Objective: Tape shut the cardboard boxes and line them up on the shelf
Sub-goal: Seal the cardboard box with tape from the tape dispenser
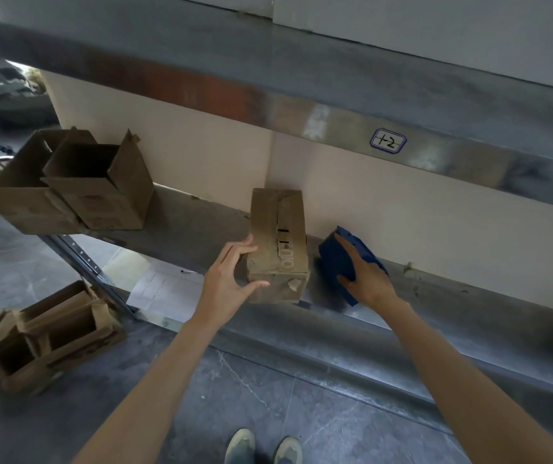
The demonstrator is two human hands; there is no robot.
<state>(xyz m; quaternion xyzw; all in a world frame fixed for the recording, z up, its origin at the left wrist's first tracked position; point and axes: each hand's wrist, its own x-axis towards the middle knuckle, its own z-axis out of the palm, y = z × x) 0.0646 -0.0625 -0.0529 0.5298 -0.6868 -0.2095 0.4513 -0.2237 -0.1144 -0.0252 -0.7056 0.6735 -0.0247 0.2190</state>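
Note:
A closed cardboard box [278, 229] with tape along its top seam stands on the metal shelf [188, 226], near the front edge. My left hand [231, 279] holds its near left corner, fingers on the left side and thumb on the front face. Right of the box lies a blue tape dispenser [342, 259] on the shelf. My right hand [365, 276] grips the dispenser from above, index finger stretched along it. Two open boxes [100, 192] with flaps up stand together at the shelf's left end.
An upper shelf beam carries a label reading 1-2 [388, 141]. On the floor at the left lie more open cardboard boxes [50, 339]. White paper [164, 293] lies under the shelf. My shoes [265, 447] are on the grey tiled floor.

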